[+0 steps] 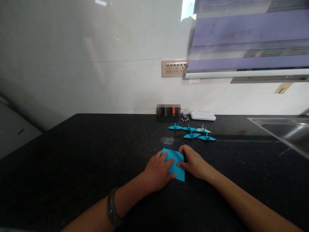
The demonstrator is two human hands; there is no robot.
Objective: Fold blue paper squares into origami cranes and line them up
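A bright blue sheet of origami paper [179,170] lies on the dark countertop in front of me. My left hand [158,169] rests on its left part, fingers spread and pressed flat on the paper. At the right edge, my right hand [193,161] has its thumb on top of the sheet and its curled index finger by the upper right corner, gripping that side. Whether the sheet is folded in layers I cannot tell. Just beyond the hands stand several folded paper cranes [191,135], mostly blue, one paler [203,130].
Along the wall sit a blurred-out dark box [168,111], a small beaded ring [185,118] and a white flat object [203,115]. A metal sink [289,132] is set into the counter at right. Above are a socket panel [174,68] and a purple striped blind [241,42].
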